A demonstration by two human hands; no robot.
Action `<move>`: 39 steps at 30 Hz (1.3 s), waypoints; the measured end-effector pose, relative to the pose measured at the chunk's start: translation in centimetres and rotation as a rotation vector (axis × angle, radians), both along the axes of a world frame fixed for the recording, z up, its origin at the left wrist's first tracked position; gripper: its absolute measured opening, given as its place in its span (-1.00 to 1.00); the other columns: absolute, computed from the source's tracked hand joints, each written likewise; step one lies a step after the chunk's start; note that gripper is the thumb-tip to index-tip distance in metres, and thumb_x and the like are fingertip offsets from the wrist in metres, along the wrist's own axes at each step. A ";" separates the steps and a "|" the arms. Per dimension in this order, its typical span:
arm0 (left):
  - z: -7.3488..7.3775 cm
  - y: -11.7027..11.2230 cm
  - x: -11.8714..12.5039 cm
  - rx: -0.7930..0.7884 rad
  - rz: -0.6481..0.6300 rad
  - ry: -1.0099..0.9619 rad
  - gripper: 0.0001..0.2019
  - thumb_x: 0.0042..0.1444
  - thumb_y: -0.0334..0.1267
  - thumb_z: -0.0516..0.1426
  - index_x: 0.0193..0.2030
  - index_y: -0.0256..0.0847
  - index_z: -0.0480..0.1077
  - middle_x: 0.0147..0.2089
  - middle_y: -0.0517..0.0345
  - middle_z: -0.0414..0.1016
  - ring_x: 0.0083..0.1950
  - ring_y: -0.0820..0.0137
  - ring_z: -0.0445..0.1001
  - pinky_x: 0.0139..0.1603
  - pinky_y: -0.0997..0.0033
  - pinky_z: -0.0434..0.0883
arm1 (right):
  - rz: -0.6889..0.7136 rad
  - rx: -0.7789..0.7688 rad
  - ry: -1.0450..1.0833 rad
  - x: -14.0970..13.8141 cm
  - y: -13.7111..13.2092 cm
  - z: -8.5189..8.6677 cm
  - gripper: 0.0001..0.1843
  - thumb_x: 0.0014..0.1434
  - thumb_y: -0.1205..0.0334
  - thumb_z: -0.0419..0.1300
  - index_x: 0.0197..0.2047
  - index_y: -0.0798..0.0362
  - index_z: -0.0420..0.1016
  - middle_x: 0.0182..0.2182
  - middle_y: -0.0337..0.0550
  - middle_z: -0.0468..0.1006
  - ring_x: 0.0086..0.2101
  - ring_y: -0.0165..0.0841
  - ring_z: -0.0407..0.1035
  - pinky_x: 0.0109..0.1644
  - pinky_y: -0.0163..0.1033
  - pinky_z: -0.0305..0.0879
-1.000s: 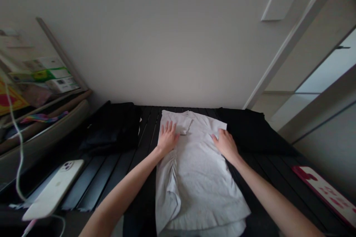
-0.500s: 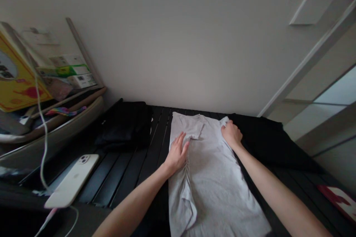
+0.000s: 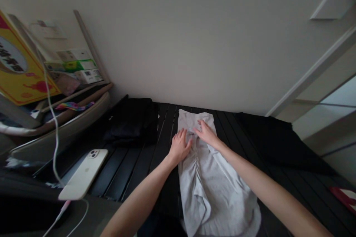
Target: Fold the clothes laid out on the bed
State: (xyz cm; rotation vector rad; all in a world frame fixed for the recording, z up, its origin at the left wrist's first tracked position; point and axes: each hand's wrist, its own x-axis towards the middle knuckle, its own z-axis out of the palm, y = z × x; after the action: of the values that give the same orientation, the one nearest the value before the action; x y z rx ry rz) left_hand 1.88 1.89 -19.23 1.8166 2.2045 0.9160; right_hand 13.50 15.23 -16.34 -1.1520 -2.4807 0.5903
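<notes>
A light grey T-shirt (image 3: 217, 189) lies on the black slatted surface (image 3: 150, 155), its far end narrowed where the right side is folded inward. A gathered, ruched seam runs down its left part. My left hand (image 3: 179, 146) rests on the shirt's left edge with its fingers spread. My right hand (image 3: 207, 133) lies over the folded part near the far end, fingers stretched out toward the middle. Both palms face down on the cloth, and neither hand grips it.
Folded black clothing (image 3: 133, 120) sits to the left, and black cloth (image 3: 278, 140) lies to the right. A white phone (image 3: 85, 174) with a cable is near the left front. Behind it stands a bin (image 3: 63, 126) with a yellow box (image 3: 25, 63). A red-and-white item (image 3: 345, 198) is at far right.
My right hand has brought the shirt's right side inward to the left and opened on top of it. My left hand stays on the cloth. The view has shifted slightly.
</notes>
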 end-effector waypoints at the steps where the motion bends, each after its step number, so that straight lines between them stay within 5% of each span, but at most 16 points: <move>1: -0.1 -0.1 0.2 -0.046 -0.020 0.046 -0.49 0.26 -0.10 -0.06 0.29 -0.28 0.12 0.36 -0.16 0.14 0.39 0.12 0.08 0.34 0.01 0.09 | 0.011 0.037 0.005 1.5 -0.2 -0.2 -0.48 0.20 0.17 0.10 0.17 0.24 0.18 0.09 0.22 0.39 0.10 -0.18 0.31 0.14 -0.19 0.19; 5: -0.3 -0.4 1.1 -0.163 -0.064 0.192 -0.46 0.27 -0.04 -0.10 0.30 -0.29 0.14 0.39 -0.13 0.08 0.43 0.05 -0.07 0.37 -0.04 -0.05 | 0.092 -0.032 -0.129 8.2 -2.2 -0.6 -0.58 0.11 0.20 0.13 0.01 0.22 0.32 -0.12 0.13 0.47 -0.07 -0.17 0.40 0.04 -0.17 0.28; 8: -0.2 -0.6 1.5 -0.208 -0.056 0.229 -0.45 0.28 -0.03 -0.13 0.31 -0.27 0.14 0.40 -0.12 0.05 0.44 0.01 -0.12 0.37 -0.09 -0.07 | 0.100 -0.096 -0.154 12.7 -4.7 -0.9 -0.58 0.05 0.22 0.14 0.00 0.15 0.33 -0.10 0.07 0.46 -0.07 -0.20 0.40 0.02 -0.18 0.29; 14: 0.1 -1.0 1.7 -0.219 -0.047 0.255 -0.48 0.29 -0.04 -0.13 0.29 -0.26 0.16 0.40 -0.11 0.06 0.44 -0.03 -0.14 0.35 -0.10 -0.03 | 0.031 -0.290 -0.257 18.8 -8.6 0.0 -0.61 -0.02 0.16 0.18 -0.08 0.06 0.42 -0.18 0.01 0.56 -0.12 -0.11 0.45 -0.05 -0.14 0.32; 21: 1.8 -3.9 3.7 -0.241 -0.206 0.400 -0.53 0.27 -0.27 -0.11 0.30 -0.32 0.15 0.36 -0.18 0.13 0.39 0.04 0.06 0.31 -0.03 0.12 | 0.166 -0.196 -0.216 17.9 -13.8 4.1 -0.64 0.14 0.19 0.07 0.00 0.00 0.44 -0.14 -0.02 0.56 -0.13 -0.17 0.45 -0.04 -0.14 0.34; 27: 4.4 -12.1 4.4 -0.240 -0.421 0.401 -0.53 0.31 -0.27 -0.12 0.34 -0.25 0.09 0.38 -0.07 0.12 0.40 0.17 0.04 0.34 0.06 0.12 | 0.593 -0.232 -0.318 17.8 -17.8 5.5 -0.30 -0.04 0.18 0.29 0.21 -0.05 0.34 0.22 0.05 0.28 0.23 -0.03 0.11 0.25 0.01 0.13; 31: 4.3 -16.8 4.4 -0.253 -0.595 0.380 -0.21 0.17 0.06 0.08 0.43 -0.14 -0.17 0.45 -0.07 -0.09 0.44 0.11 -0.11 0.38 -0.05 0.02 | 0.636 -0.163 -0.262 18.8 -16.4 4.2 0.05 -0.16 0.12 0.39 0.37 -0.12 0.04 0.37 0.03 -0.03 0.31 0.01 -0.12 0.30 0.11 0.01; 33: 3.5 -17.8 4.8 -0.247 -0.625 0.431 -0.13 0.11 0.05 0.15 0.44 -0.14 -0.21 0.46 -0.11 -0.19 0.45 0.05 -0.15 0.37 -0.09 0.00 | 0.682 -0.057 -0.253 18.9 -16.2 2.4 0.16 -0.22 0.15 0.42 0.40 -0.04 -0.04 0.39 0.09 -0.17 0.33 0.08 -0.22 0.31 0.20 -0.07; 36: 2.8 -18.4 5.4 -0.191 -0.580 0.478 -0.38 0.23 -0.33 0.04 0.41 -0.11 -0.07 0.44 -0.05 -0.05 0.43 0.14 -0.06 0.39 -0.04 0.01 | 0.652 0.091 -0.259 18.9 -17.4 0.2 -0.11 -0.12 0.40 0.29 0.32 0.03 0.17 0.36 0.12 -0.04 0.31 0.06 -0.12 0.30 0.18 -0.02; 39: 4.3 -18.3 5.6 -0.185 -0.672 0.312 -0.52 0.24 -0.43 -0.02 0.30 -0.07 0.17 0.28 0.04 0.31 0.36 0.22 0.15 0.40 -0.06 -0.05 | 0.653 0.055 -0.271 19.2 -18.5 1.4 -0.30 -0.10 0.56 0.11 0.16 0.07 0.37 0.25 0.14 0.25 0.21 -0.03 0.16 0.27 0.06 0.08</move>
State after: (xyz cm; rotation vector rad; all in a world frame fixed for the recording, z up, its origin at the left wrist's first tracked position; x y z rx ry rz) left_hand 7.50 -16.44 -14.89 2.4735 1.5310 0.2982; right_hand 32.68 -3.28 -14.90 -0.3931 -3.0923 0.5452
